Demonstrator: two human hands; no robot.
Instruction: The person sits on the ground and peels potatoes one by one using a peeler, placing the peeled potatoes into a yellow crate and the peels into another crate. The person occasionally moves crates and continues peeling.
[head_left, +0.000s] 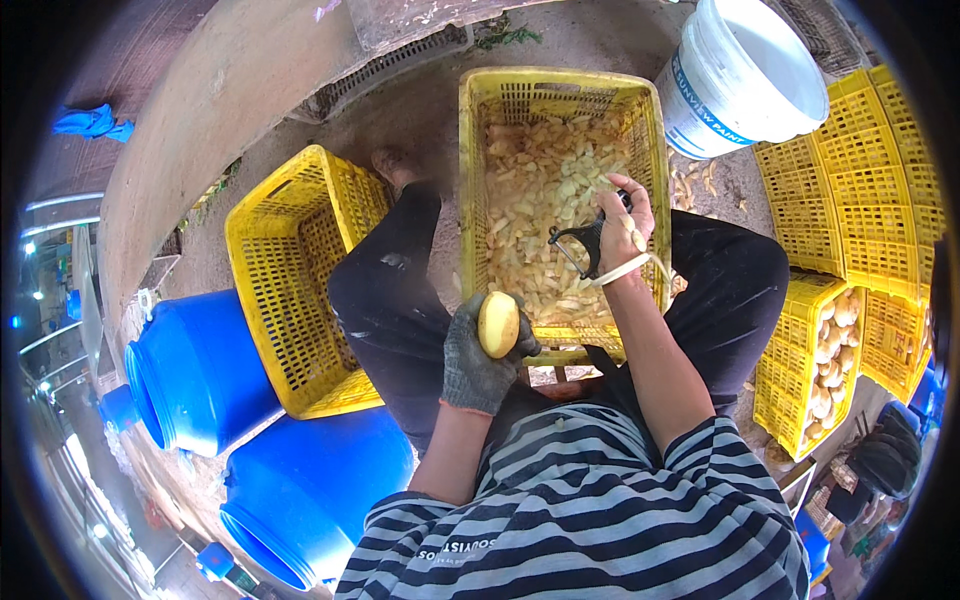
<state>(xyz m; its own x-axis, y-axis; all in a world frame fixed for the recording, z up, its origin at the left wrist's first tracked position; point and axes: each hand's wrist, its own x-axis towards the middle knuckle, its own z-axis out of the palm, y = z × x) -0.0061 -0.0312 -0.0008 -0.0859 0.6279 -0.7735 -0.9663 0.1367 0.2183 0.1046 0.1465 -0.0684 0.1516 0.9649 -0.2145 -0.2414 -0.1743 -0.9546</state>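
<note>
My left hand (480, 367), in a grey knit glove, holds a pale yellow peeled potato (499, 325) upright, some brownish patches showing at its edge. My bare right hand (624, 229) grips a black Y-shaped peeler (589, 244), its blade end pointing down and left, away from the potato. A pale strap or band (626, 268) loops around the right wrist. Both hands are over a yellow plastic crate (471, 187) between my knees, which holds a broad layer of pale and brownish peelings (540, 217). The potato is near the crate's close edge.
An empty yellow crate (262, 217) leans at the left, beside blue plastic barrels (202, 367). A white paint bucket (701, 105) stands at the upper right. Stacked yellow crates (862, 180) line the right side, near a crate of potatoes (780, 360). Scattered peelings (694, 184) lie on the floor.
</note>
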